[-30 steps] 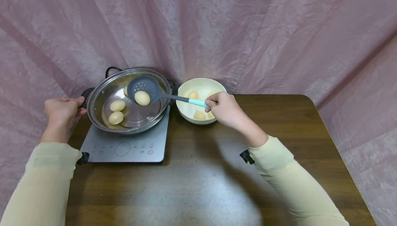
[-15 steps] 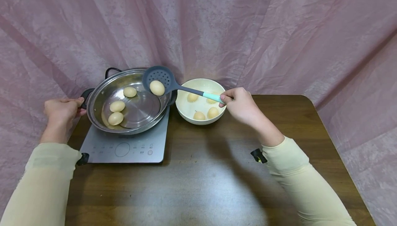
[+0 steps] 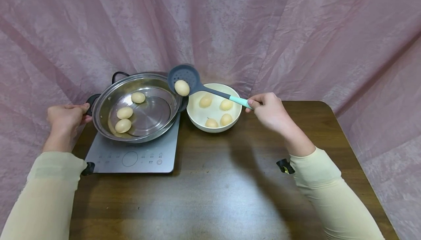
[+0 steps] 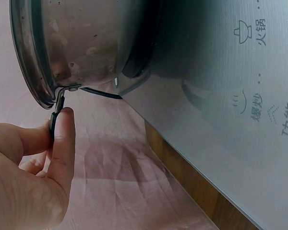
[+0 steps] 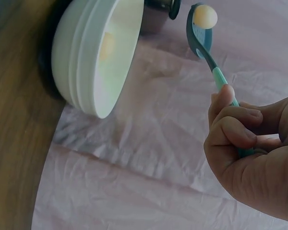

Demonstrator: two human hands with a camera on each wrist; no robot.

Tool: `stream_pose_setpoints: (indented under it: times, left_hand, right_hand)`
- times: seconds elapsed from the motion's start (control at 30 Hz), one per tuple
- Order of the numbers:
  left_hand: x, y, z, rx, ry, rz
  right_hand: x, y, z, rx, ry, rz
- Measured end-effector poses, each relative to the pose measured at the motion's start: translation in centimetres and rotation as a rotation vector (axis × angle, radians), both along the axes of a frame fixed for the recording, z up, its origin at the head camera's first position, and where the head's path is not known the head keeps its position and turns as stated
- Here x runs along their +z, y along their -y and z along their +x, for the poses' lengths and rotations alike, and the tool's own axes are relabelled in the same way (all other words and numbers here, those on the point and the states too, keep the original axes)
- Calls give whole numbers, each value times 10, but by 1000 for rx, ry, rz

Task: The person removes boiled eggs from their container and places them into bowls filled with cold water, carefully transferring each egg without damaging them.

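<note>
My right hand (image 3: 268, 110) grips the mint-green handle of a grey slotted skimmer (image 3: 189, 72). One egg (image 3: 182, 87) lies in the skimmer's head, which hangs above the gap between the pan and the bowl. In the right wrist view the fingers curl round the handle, and the egg (image 5: 205, 17) sits in the skimmer. My left hand (image 3: 67, 117) pinches the black side handle of a steel pan (image 3: 152, 123); the left wrist view shows thumb and fingers on that handle (image 4: 53, 122). Three eggs (image 3: 124, 113) lie in the pan. Several eggs (image 3: 226, 119) rest in the white bowl (image 3: 197, 122).
The pan stands on a silver induction cooker (image 3: 144, 159) with touch controls along its front. Cooker and bowl share a brown wooden table (image 3: 210, 199). A pink curtain (image 3: 230, 31) hangs close behind them, and a black cord (image 3: 119, 74) shows behind the pan.
My right hand has moved right, carrying the skimmer and its egg up from over the pan, past the rim, towards the bowl. My left hand has stayed on the pan handle.
</note>
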State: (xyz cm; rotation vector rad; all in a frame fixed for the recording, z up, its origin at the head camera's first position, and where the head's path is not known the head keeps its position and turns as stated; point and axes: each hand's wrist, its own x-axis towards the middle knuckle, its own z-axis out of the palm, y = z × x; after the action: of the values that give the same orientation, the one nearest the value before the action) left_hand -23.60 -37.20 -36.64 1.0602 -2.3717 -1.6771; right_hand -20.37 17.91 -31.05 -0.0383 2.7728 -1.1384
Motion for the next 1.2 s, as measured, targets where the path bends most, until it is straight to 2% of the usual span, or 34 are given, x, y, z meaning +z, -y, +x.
stream_pose_setpoints:
  times: [0.27,0.47,0.93,1.2]
  left_hand:
    - [3,-1,1,-15,-11,-2]
    - [3,-2,0,-25,-20,-8]
    - [1,1,0,-26,-2,6]
    - [0,0,0,-32,-14,-20]
  right_hand:
    - [-2,-16,2,-41,-29,16]
    - [-7,-26,6,-57,-12,37]
    - [-32,-39,9,-89,17,79]
    - [-46,-41,10,-95,-9,100]
